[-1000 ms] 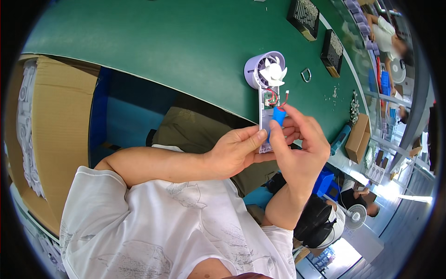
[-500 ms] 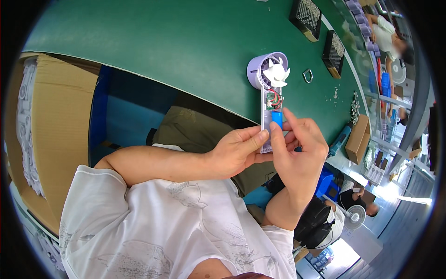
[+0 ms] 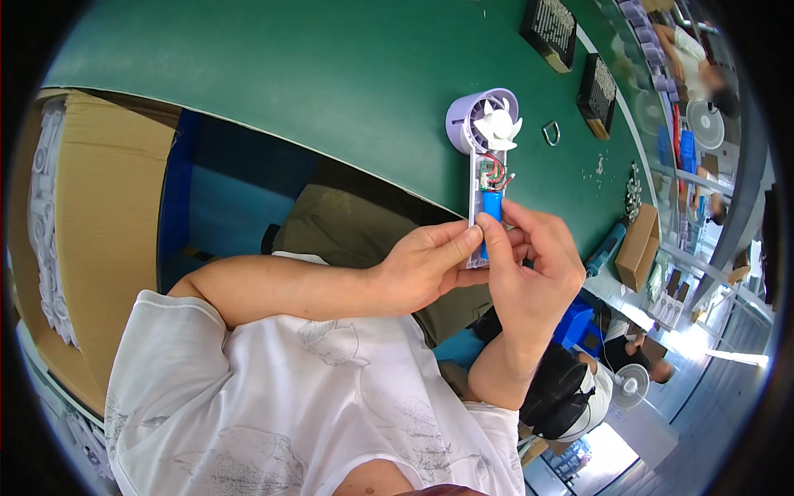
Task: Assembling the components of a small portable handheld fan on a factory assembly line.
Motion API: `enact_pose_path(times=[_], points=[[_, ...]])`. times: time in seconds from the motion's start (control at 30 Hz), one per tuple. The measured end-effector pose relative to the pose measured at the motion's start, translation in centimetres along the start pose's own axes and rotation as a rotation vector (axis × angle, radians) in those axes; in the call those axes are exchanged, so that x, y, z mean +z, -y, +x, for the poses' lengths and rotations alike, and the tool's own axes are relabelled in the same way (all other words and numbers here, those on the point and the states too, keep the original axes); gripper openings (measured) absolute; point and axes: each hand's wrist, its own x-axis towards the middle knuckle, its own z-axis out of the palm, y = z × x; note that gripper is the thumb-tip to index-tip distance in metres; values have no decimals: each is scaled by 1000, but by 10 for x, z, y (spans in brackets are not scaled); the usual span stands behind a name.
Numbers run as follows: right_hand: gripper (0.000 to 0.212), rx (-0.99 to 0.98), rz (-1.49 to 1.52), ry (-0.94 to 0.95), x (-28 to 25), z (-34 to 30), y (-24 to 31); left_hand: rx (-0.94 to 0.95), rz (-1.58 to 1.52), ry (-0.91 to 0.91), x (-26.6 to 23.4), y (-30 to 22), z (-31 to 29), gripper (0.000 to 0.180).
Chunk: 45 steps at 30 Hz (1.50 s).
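A small handheld fan [image 3: 475, 190] with a lilac round head and white blades is held over the near edge of the green workbench. Its handle shell lies open, showing a green circuit board [image 3: 488, 171] with red wires. My left hand [image 3: 426, 263] is closed around the lower end of the handle. Between the thumb and fingers of my right hand [image 3: 536, 264] is a blue cylindrical battery [image 3: 492, 204], lying lengthwise along the handle shell below the board. The fingers partly hide its lower end.
Two black trays of small metal parts [image 3: 549, 33] stand at the far right, near a metal D-shaped ring [image 3: 552, 133]. A teal electric screwdriver [image 3: 608, 248] lies beside a small cardboard box [image 3: 638, 248]. At left stands a large carton [image 3: 116, 240] of white parts. Other people sit farther right.
The blue battery now lies straight along the handle, with more of it showing. The fan has shifted slightly up and to the right, and my right fingertips sit lower on the battery.
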Motion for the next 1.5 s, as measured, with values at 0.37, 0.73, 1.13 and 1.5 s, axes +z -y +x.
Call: enact_pose_path(times=[0.37,0.73,1.13,1.5], points=[[31,-54,99,285,-40,5,-14,7,-24,-5,0,0,0,45],[43,-243,-31,351,-38,3,-21,-1,-34,1,-5,0,-1,46],[35,-196,-89,270,-32,1,-22,13,-28,49,-6,1,1,44],[34,-104,192,178,-16,-7,-39,-7,-60,-5,-7,5,-2,46]])
